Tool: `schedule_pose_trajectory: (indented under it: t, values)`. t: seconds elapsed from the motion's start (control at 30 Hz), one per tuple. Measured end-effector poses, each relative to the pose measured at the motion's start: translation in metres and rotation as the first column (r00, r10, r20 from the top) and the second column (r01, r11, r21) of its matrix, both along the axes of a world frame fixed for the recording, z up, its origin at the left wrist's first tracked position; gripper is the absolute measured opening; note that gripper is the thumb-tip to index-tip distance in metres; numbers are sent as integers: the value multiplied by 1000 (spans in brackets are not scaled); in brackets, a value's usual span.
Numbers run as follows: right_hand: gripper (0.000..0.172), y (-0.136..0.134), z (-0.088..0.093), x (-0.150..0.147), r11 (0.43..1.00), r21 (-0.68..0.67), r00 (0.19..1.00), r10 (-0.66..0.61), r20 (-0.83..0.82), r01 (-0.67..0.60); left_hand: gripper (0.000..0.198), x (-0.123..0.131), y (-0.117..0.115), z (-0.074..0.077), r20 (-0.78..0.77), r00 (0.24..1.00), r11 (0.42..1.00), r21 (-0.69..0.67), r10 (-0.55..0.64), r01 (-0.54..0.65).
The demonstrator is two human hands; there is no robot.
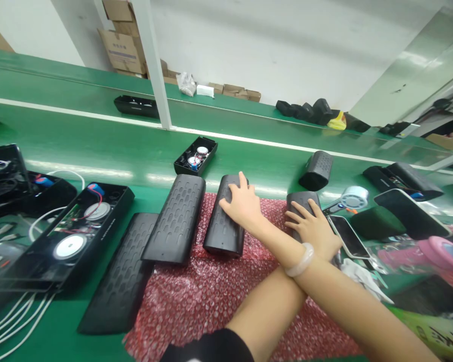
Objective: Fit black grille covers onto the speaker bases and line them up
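Note:
My arms cross over a sheet of red bubble wrap (pixel 196 301). My right hand (pixel 243 203) rests on a black speaker with a dimpled shell (pixel 222 231), thumb and fingers apart. Farther right, my left hand (pixel 313 226) lies with spread fingers on another black speaker (pixel 300 197), partly hidden beneath it. To the left of my right hand, a third dimpled black speaker (pixel 179 216) lies on the wrap's edge. It overlaps a dimpled black panel (pixel 121 281) on the green bench.
Left are an opened speaker housing (pixel 105 221) with wires and white cables (pixel 13 322). A small open housing (pixel 196 156) and an upright speaker (pixel 317 168) stand behind. On the right are a phone (pixel 349 236), a small fan (pixel 354 197) and a pink bottle (pixel 434 254).

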State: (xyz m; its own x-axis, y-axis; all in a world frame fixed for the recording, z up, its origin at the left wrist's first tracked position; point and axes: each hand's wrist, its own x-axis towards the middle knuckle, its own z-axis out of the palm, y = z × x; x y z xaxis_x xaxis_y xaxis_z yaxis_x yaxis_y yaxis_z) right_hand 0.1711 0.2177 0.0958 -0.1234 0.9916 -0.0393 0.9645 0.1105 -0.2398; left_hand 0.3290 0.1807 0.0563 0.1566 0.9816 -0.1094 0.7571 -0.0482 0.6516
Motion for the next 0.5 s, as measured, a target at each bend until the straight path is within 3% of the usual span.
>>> schedule_pose_trajectory:
  t: [0.17, 0.23, 0.3, 0.37, 0.43, 0.5]
  values:
    - [92, -2, -13, -5, 998, -56, 1000, -3, -26, 2, 111, 1, 4, -5, -5, 1000, 1000, -10, 0, 0]
    - [94, -1, -15, -9, 997, -72, 998, 2, -63, -7, 110, -2, 5, -4, -9, 1000, 1000, -9, 5, -5]
    - [91, 0, -8, -9, 996, -90, 991, 9, -131, -21, 108, -6, 5, -1, -13, 1000, 1000, -7, 17, -17]
    - [85, -3, 11, 3, 994, -87, 972, 39, -231, -61, 106, -13, 5, 4, -13, 999, 999, -8, 36, -36]
    - [70, -11, 35, 28, 994, -26, 941, 89, -326, -103, 101, -20, 4, 10, -4, 999, 998, -11, 55, -55]
    - [53, -24, 56, 65, 992, 96, 855, 115, -505, -76, 87, -30, 3, 16, 35, 999, 999, 7, 40, -40]
